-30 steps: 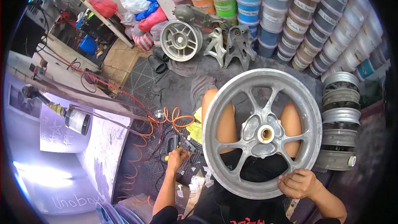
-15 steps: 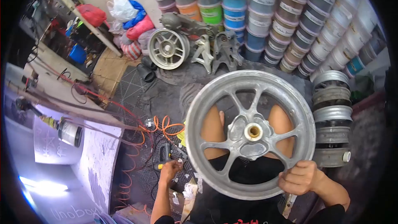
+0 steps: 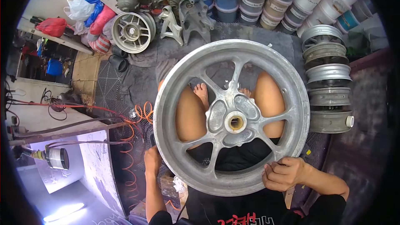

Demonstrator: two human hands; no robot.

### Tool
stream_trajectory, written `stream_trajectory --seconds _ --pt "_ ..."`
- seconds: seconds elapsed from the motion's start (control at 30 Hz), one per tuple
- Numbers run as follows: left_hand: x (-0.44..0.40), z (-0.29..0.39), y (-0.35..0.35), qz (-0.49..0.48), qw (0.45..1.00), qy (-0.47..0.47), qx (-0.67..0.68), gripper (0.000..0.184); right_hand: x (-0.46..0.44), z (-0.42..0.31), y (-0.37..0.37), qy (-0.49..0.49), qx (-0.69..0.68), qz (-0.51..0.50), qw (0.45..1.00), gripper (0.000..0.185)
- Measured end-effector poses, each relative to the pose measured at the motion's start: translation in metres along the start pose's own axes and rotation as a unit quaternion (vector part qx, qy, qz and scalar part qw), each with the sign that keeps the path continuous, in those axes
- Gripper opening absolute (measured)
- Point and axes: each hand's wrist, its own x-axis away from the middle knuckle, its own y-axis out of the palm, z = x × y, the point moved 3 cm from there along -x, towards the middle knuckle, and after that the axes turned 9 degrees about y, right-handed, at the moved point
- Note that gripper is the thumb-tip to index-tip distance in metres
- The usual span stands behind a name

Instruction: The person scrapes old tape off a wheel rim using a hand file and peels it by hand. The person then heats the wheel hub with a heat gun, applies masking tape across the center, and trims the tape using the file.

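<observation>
A large grey metal wheel rim (image 3: 296,141) with several spokes stands tilted over my lap, its hub (image 3: 235,122) ringed in white around a brass-coloured centre. My right hand (image 3: 283,173) grips the rim's lower right edge, fingers curled over it. Left of the rim, close to its outer edge, is my left hand (image 3: 152,161) with its fingers drawn together. The rim partly hides those fingertips, and whatever they hold cannot be made out. Both knees and bare feet show through the gaps between the spokes.
Smaller rims (image 3: 329,73) are stacked at the right. Labelled tubs (image 3: 227,0) line the back, with a spoked wheel (image 3: 132,32) and metal brackets (image 3: 171,25) before them. An orange coiled hose (image 3: 143,112) lies left. A spray gun cup (image 3: 57,158) hangs at far left.
The view has shifted, and the rim looks larger and nearer. My left hand is now beside the rim's edge; the dark tool near it is mostly hidden. My right hand keeps its grip.
</observation>
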Motion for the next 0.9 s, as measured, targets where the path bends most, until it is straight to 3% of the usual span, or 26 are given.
stream_trajectory --seconds 0.13,0.27,0.37,0.47,0.57,0.6,0.7,0.9 --pt "-0.014 0.042 -0.024 0.071 0.997 0.038 0.007 0.017 0.003 0.0 0.005 0.024 0.0 -0.003 1.0 0.007" --pt "-0.021 0.088 -0.048 0.101 0.99 0.023 0.099 0.018 0.002 0.0 0.007 0.046 -0.013 -0.012 0.999 0.007" --pt "-0.027 0.095 -0.046 0.139 0.941 0.029 0.308 0.033 0.001 0.0 0.009 0.062 -0.028 -0.003 0.998 0.007" --pt "-0.02 0.146 -0.067 0.171 0.878 0.059 0.443 0.057 0.0 0.001 0.008 0.065 -0.039 0.001 0.997 0.008" --pt "-0.016 0.175 -0.074 0.152 0.812 0.165 0.539 0.068 0.0 0.001 0.005 0.036 -0.037 -0.015 0.999 0.009" --pt "-0.013 0.179 -0.079 0.131 0.821 0.156 0.534 0.075 0.0 0.002 0.004 0.027 -0.03 -0.011 0.999 0.009" --pt "-0.007 0.206 -0.091 0.137 0.847 0.205 0.471 0.071 -0.001 0.003 0.003 0.005 -0.019 -0.004 1.0 0.008" --pt "-0.003 0.201 -0.087 0.152 0.881 0.211 0.394 0.06 -0.003 0.002 0.003 0.007 -0.016 0.011 1.0 0.008"
